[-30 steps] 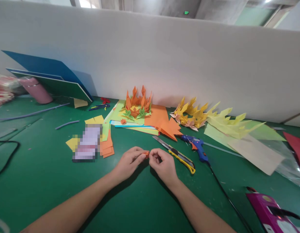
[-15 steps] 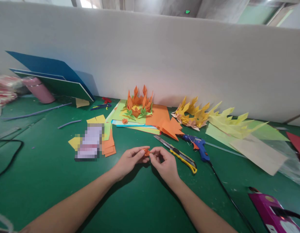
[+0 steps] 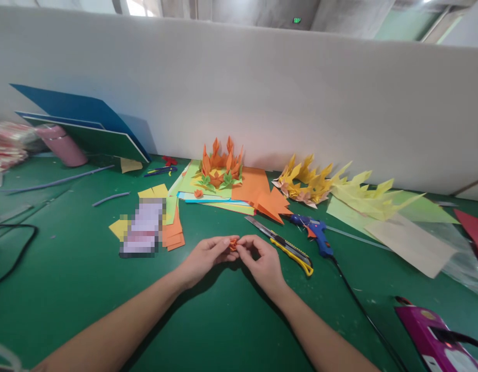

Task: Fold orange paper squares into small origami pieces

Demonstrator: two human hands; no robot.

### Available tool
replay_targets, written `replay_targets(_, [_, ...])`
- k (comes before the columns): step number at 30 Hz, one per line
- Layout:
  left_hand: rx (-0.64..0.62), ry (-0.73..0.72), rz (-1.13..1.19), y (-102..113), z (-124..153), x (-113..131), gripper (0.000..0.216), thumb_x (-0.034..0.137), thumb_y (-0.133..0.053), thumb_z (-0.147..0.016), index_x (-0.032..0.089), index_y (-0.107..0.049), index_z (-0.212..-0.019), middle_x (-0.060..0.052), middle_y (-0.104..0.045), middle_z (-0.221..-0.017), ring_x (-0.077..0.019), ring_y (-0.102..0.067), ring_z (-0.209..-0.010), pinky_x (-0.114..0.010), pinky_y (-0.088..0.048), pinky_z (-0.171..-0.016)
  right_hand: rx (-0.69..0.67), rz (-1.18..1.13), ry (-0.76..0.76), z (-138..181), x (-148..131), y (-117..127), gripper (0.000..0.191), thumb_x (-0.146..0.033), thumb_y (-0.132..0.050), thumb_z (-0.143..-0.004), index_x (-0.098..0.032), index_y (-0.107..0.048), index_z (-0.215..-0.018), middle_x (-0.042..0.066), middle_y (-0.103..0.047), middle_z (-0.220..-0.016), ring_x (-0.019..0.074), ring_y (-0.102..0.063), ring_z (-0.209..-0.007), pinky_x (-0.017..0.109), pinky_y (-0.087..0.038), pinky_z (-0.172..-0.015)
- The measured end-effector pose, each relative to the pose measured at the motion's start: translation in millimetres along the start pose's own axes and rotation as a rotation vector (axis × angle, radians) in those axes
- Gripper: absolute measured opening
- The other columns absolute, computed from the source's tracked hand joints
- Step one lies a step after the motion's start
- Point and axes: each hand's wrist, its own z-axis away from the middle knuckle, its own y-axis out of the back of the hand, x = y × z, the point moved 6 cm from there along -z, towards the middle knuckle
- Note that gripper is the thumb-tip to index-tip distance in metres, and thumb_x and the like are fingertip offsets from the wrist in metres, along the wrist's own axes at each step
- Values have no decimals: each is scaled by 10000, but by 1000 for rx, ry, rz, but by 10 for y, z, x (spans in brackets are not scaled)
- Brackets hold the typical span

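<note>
Several orange paper slips [image 3: 173,238] lay left of centre; right of them, our left hand [image 3: 203,260] pinched a small folded orange piece [image 3: 233,245] between thumb and fingers at the frame's middle. Just right of it, our right hand [image 3: 263,263] had thumb and fingertip closed on the piece's edge. We judged that the left pinch wanted steadiness and the right only light pressure, lest the folds crush. Farther right, a utility knife [image 3: 282,246] lay blade bared, best kept clear of our knuckles.

Pale partition [image 3: 285,93] behind a green tabletop [image 3: 227,325], small green sign [image 3: 297,20] beyond.
</note>
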Motion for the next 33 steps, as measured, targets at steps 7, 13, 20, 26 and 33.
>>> replay_targets(7, [-3, -19, -51, -7, -8, -4, 452, 464, -745, -594, 119, -711, -883, -69, -712, -835, -139, -606, -748, -321, -449, -860, -15, 2, -9, -6, 5, -19, 102, -267, -528, -786, -182, -578, -755, -8, -587, -616, 109, -506, -512, 220, -437, -491])
replay_targets(13, [-62, -29, -5, -75, 12, 20, 407, 429, -730, -634, 119, -704, -896, -87, -718, -902, -200, -626, -917, -347, -431, -926, -7, -8, -8, -7, -3, -37, 72, -258, -567, -743, -192, -541, -756, -43, -521, -564, 94, -459, -469, 210, -420, -454])
replay_targets(20, [21, -24, 5, -8, -6, -8, 427, 398, -764, -596, 130, -685, -918, -81, -706, -954, -187, -628, -906, -362, -434, -931, -7, -13, -4, -10, 3, -9, 88, -268, -551, -766, -184, -574, -781, -3, -591, -648, 114, -515, -533, 228, -453, -508])
replay_targets(26, [155, -290, -360, 93, 17, 153, 307, 293, -695, -680, 169, -678, -960, -68, -659, -990, -189, -597, -926, -361, -446, -893, 82, 2, -38, -37, 51, 56, 100, -261, -539, -752, -175, -584, -733, 30, -606, -690, 135, -547, -576, 250, -468, -539])
replay_targets(33, [104, -477, -605, 15, 62, 225, 208, 229, -612, -741, 202, -691, -932, -51, -628, -898, -178, -595, -869, -324, -469, -825, 54, -50, -89, -41, 93, 22, 91, -257, -545, -712, -176, -576, -686, -3, -565, -595, 112, -491, -495, 230, -434, -483])
